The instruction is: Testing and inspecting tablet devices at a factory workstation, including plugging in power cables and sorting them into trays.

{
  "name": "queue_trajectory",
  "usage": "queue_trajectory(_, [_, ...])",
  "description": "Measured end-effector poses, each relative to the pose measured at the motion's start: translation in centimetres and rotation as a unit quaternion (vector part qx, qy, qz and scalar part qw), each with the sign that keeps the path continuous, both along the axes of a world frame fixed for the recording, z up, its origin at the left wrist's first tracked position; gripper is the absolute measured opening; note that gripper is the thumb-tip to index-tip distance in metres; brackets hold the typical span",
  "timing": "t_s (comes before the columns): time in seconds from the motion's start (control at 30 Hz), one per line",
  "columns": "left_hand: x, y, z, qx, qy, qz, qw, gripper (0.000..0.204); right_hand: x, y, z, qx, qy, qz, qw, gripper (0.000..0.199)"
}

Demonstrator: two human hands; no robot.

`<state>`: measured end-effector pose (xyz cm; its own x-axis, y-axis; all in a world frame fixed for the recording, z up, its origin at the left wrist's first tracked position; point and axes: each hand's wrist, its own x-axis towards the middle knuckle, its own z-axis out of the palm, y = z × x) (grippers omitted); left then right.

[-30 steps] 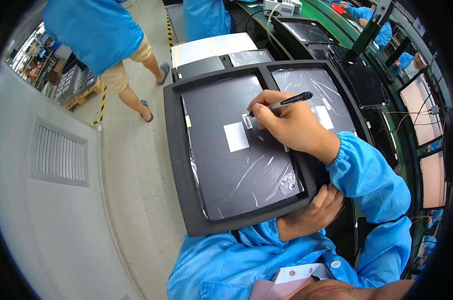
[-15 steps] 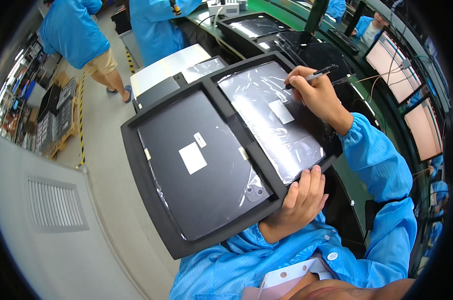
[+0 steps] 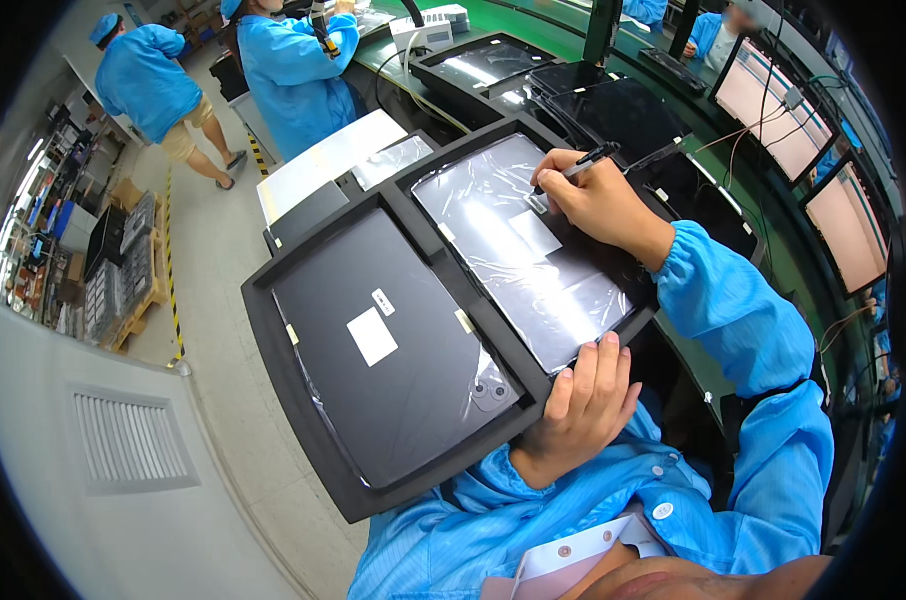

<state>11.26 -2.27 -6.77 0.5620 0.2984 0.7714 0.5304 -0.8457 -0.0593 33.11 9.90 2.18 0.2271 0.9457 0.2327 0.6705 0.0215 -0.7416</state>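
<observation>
A black foam tray (image 3: 308,440) rests across my left forearm, with a tablet in each of its two recesses. The left tablet (image 3: 413,370) lies back up, with a two-lens camera corner and two white labels. Clear film covers the right tablet (image 3: 483,215), which has a larger white label and a small one. My right hand (image 3: 603,205) is closed around a black marker pen (image 3: 591,160). The pen's tip is at the small label (image 3: 537,203). My left hand (image 3: 578,405) grips the tray's near edge, fingers over the rim and thumb hidden.
Behind the tray are a white board (image 3: 323,160) and more black trays (image 3: 488,62) on a green bench (image 3: 573,25). Monitors (image 3: 776,105) and hanging cables stand at the right. Two people in blue are beyond, near a loaded pallet (image 3: 138,260). A white vented panel (image 3: 133,440) is at left.
The tray and my hands have shifted slightly left in view. The pen tip has moved a little left over the right tablet, close to the small label. Both grips stay the same.
</observation>
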Motion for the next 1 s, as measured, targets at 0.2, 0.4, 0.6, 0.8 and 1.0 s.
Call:
queue_trajectory(0.2, [-0.4,-0.1,2.0,-0.023,0.006,-0.004,1.000,0.048,-0.2,-2.2,1.9,0.189,0.135,-0.017,0.973,0.028])
queue_trajectory(0.4, [-12.0,1.6,6.9,-0.553,0.015,-0.550,0.626,0.068,1.7,-14.4,1.5,0.245,0.059,-0.021,0.967,0.029])
queue_trajectory(0.6, [-28.6,4.2,10.1,-0.445,-0.531,-0.503,0.516,0.049,9.1,-25.4,-4.6,0.111,-0.099,-0.083,0.985,0.025])
queue_trajectory(0.8, [-27.2,11.9,1.7,-0.631,-0.640,0.138,0.416,0.046,17.5,-25.1,-6.8,0.033,-0.508,0.009,0.861,0.020])
queue_trajectory(1.0, [-25.2,12.2,-0.8,-0.660,-0.609,0.199,0.393,0.045,15.5,-19.8,-8.1,-0.074,-0.620,0.101,0.774,0.041])
